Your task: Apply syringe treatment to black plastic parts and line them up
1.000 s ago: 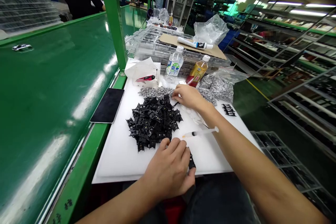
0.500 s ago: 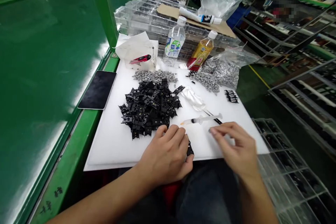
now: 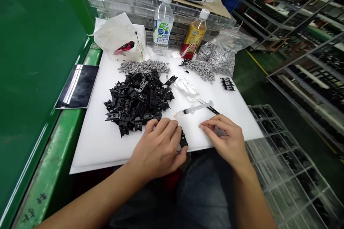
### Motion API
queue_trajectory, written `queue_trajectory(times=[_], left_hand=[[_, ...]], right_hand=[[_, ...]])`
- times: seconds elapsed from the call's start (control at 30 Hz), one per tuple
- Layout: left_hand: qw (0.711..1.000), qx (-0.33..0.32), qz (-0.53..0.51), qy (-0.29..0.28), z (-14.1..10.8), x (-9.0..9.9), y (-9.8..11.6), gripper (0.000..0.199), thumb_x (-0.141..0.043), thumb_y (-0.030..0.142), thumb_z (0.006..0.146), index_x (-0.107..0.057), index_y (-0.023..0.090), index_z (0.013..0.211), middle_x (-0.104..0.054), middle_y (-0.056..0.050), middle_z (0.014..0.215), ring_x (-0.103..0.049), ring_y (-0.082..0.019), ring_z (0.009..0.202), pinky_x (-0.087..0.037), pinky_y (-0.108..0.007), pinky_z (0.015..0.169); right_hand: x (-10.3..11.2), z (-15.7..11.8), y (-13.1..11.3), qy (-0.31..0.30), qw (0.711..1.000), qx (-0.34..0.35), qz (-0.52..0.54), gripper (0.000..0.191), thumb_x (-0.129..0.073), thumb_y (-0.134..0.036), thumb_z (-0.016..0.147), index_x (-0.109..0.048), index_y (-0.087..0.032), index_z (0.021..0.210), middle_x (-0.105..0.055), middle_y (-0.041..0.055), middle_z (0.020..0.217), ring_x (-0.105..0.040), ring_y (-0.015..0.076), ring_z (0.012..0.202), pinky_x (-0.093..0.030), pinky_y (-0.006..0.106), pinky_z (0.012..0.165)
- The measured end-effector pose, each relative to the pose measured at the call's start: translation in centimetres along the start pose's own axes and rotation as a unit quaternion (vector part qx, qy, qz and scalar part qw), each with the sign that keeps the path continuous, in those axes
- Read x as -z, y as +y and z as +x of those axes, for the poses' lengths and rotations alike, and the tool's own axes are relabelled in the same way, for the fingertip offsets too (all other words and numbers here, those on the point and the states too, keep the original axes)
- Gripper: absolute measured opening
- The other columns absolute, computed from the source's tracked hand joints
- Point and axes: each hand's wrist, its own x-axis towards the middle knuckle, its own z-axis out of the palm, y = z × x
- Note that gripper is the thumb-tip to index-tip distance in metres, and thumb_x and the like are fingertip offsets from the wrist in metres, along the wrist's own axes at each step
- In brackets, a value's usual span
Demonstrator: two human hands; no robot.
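On plastic board [image 3: 94, 146], left hand [image 3: 157, 150] on black part [image 3: 183, 139], right hand [image 3: 224, 137] near syringe [image 3: 195, 109]

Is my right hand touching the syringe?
Apart: the head view shows white board between the right hand and the syringe.

Colours: matte black plastic parts [image 3: 137, 102] heaped on a white board [image 3: 91, 150]; silver-grey metal clips [image 3: 143, 66] beside them; green bench [image 3: 40, 61]; red cutter [image 3: 124, 47]; amber bottle [image 3: 194, 39] with yellow label; clear tray [image 3: 279, 161] in a dark grid pattern.
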Motion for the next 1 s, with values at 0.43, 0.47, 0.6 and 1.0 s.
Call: queue_trajectory(times=[0.43,0.47,0.6,1.0], left_hand=[[1.000,-0.003,-0.001,-0.002,0.1,0.1,-0.1,0.037,-0.052,0.042,0.105,-0.071,0.013,0.118,-0.073,-0.012,0.115,-0.062,-0.033,0.108,-0.039,-0.049,0.090],[1.000,-0.005,-0.002,-0.002,0.1,0.1,-0.1,0.037,-0.052,0.042,0.105,-0.071,0.012,0.118,-0.073,-0.012,0.115,-0.062,-0.032,0.108,-0.039,-0.049,0.089],[1.000,-0.006,-0.010,-0.002,0.2,0.1,-0.2,0.038,-0.053,0.042,0.105,-0.071,0.012,0.118,-0.072,-0.012,0.113,-0.061,-0.032,0.107,-0.039,-0.049,0.088],[1.000,-0.008,-0.018,-0.002,0.1,0.0,-0.2,0.038,-0.052,0.041,0.105,-0.071,0.011,0.118,-0.069,-0.011,0.110,-0.060,-0.031,0.105,-0.039,-0.048,0.088]], right_hand=[[1.2,1.3,-0.2,-0.046,0.995,0.076,-0.036,0.008,-0.077,-0.014,0.093,-0.076,-0.022,0.093,-0.065,0.0007,0.086,-0.062,0.0146,0.076,-0.050,0.032,0.069],[1.2,1.3,-0.5,-0.055,0.994,0.087,-0.023,0.009,-0.077,-0.013,0.093,-0.076,-0.022,0.094,-0.064,0.0008,0.086,-0.062,0.0146,0.077,-0.050,0.032,0.069],[0.5,1.2,-2.1,-0.112,0.984,0.132,0.037,0.012,-0.076,-0.011,0.093,-0.075,-0.022,0.096,-0.064,0.0013,0.088,-0.063,0.0146,0.080,-0.052,0.031,0.072],[-0.6,1.4,-3.0,-0.173,0.972,0.156,0.035,0.011,-0.072,-0.011,0.097,-0.074,-0.020,0.103,-0.062,0.0008,0.090,-0.062,0.0128,0.080,-0.052,0.029,0.072]])
